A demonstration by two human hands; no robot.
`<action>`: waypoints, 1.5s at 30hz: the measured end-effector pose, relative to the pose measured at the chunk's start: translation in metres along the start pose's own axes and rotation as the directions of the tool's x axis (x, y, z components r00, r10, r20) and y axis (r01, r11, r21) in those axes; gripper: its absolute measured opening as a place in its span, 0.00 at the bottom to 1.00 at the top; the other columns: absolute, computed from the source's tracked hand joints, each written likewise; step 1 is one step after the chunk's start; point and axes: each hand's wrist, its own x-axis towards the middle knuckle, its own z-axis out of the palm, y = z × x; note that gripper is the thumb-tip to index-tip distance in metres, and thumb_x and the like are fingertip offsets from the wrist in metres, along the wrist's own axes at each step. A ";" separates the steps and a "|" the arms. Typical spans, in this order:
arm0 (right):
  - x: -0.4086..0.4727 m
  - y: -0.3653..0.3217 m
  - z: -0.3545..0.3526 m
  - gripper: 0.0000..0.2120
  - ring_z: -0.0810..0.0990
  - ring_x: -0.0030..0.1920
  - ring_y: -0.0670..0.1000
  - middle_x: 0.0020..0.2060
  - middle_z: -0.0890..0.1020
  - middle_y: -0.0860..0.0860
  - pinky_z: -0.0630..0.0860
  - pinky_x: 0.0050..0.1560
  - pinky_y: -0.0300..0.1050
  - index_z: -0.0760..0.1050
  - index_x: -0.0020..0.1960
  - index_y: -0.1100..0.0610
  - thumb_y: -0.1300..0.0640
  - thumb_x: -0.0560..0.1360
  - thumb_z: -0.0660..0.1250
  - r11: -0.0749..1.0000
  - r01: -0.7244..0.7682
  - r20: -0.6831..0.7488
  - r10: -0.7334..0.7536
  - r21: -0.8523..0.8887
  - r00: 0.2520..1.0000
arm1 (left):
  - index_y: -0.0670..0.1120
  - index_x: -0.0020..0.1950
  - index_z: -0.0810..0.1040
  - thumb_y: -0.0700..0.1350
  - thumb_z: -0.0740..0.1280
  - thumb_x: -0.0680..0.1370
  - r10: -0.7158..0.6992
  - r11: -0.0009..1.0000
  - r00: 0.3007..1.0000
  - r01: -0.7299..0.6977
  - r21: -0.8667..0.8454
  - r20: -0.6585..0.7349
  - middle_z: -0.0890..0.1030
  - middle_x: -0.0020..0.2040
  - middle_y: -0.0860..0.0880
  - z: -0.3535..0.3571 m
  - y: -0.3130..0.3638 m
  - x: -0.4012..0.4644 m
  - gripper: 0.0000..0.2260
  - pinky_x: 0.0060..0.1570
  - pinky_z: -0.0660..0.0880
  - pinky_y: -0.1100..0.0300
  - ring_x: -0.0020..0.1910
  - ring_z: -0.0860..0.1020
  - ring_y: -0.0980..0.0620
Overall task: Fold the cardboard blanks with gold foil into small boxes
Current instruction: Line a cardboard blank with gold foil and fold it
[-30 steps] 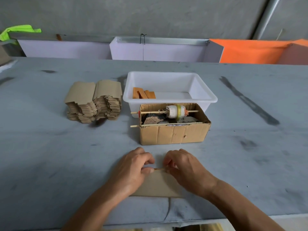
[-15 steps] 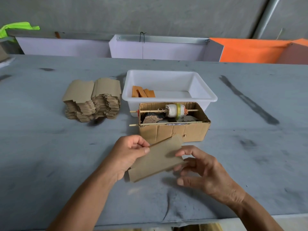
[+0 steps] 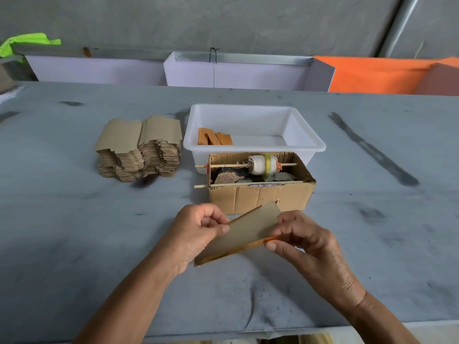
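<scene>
A white plastic tub (image 3: 308, 145) sits on a grey, smudged tabletop (image 3: 74, 219). Inside it, at its left end, lie a few folded orange-gold boxes (image 3: 214, 139).

Touching the tub's near side is an open brown carton (image 3: 260, 197). Two thin wooden sticks (image 3: 223, 165) run across its top. One stick carries a pale spool (image 3: 262, 165) with a yellow-green band. Below the spool lie dark, stone-like lumps; what they are cannot be told.

To the left of the tub stands a stack of flat brown cardboard blanks (image 3: 139, 148) with stepped edges, in two piles side by side. No writing or labels can be read anywhere.

Near the tabletop's front, in front of the carton, both hands hold one blank (image 3: 244, 232) above the surface. It is flat, tilted, plain brown on the upper face, with a gold-orange edge showing along its lower side. The left hand (image 3: 196, 232) pinches its left end between thumb and curled fingers. The right hand (image 3: 305, 239) pinches its right end, so each grip is closed on the blank.
</scene>
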 end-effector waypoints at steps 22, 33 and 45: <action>-0.001 -0.010 0.011 0.03 0.75 0.28 0.39 0.44 0.79 0.56 0.70 0.29 0.31 0.81 0.37 0.53 0.57 0.66 0.75 0.884 -0.438 -0.271 0.467 0.161 0.842 | 0.53 0.44 0.84 0.38 0.68 0.76 0.180 0.974 0.974 -0.197 0.116 0.141 0.83 0.37 0.42 0.009 0.001 -0.017 0.10 0.37 0.69 0.60 0.34 0.75 0.52; 0.001 -0.008 0.004 0.05 0.75 0.26 0.48 0.30 0.77 0.54 0.70 0.26 0.38 0.77 0.39 0.62 0.67 0.74 0.66 0.603 -0.603 -0.012 0.713 0.523 0.701 | 0.59 0.41 0.83 0.35 0.69 0.75 0.235 0.964 0.957 -0.252 0.085 0.167 0.84 0.43 0.49 0.018 -0.005 -0.016 0.17 0.42 0.79 0.51 0.42 0.82 0.46; 0.001 -0.002 0.003 0.06 0.76 0.26 0.48 0.29 0.77 0.53 0.71 0.23 0.37 0.75 0.38 0.59 0.58 0.66 0.69 0.553 -0.524 0.004 0.685 0.648 0.728 | 0.54 0.47 0.84 0.33 0.69 0.74 0.301 0.940 0.926 -0.329 0.096 0.227 0.82 0.46 0.58 0.019 -0.008 -0.015 0.15 0.48 0.77 0.64 0.46 0.81 0.58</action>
